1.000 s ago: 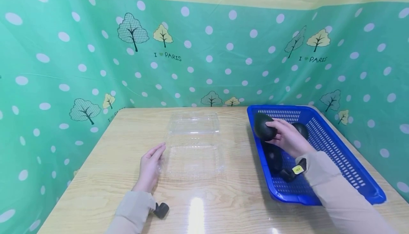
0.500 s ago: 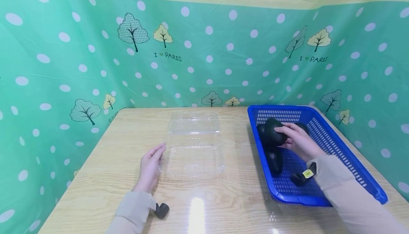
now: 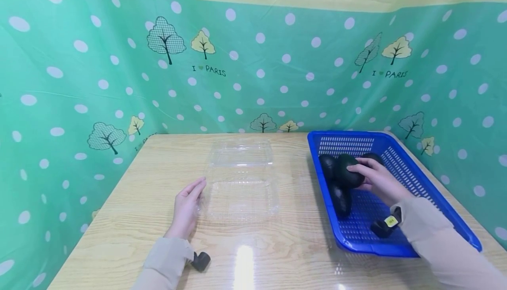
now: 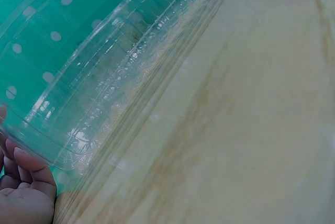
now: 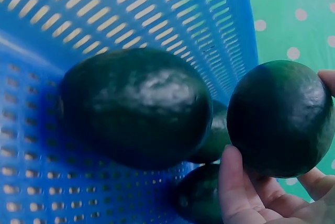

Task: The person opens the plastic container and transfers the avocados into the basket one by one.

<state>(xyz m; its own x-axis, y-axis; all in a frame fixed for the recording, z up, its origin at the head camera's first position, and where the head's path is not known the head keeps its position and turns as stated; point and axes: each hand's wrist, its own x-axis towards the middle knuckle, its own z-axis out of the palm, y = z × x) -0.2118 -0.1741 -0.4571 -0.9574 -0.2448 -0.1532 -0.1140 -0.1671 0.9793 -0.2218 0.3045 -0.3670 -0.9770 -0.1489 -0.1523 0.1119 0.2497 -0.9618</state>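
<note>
In the head view my right hand (image 3: 378, 182) grips a dark green avocado (image 3: 347, 171) inside the blue basket (image 3: 334, 219). The right wrist view shows thumb and fingers round this avocado (image 5: 282, 119), with a larger-looking avocado (image 5: 136, 109) lying close by in the basket. Others lie against the basket's left side and behind the hand. At the left edge of an opened clear plastic clamshell box (image 3: 242, 195), my left hand (image 3: 186, 206) holds the rim. Its fingers (image 4: 34, 166) curl at the box's corner in the left wrist view.
The clamshell's lid (image 3: 241, 152) lies folded back toward the rear of the wooden table (image 3: 146, 193). A green dotted cloth (image 3: 245, 61) hangs behind and at both sides. The basket's raised rim surrounds the avocados at the right.
My right hand has moved right and down into the basket with the avocado, uncovering others at the left side. My left hand and the plastic box have stayed in place.
</note>
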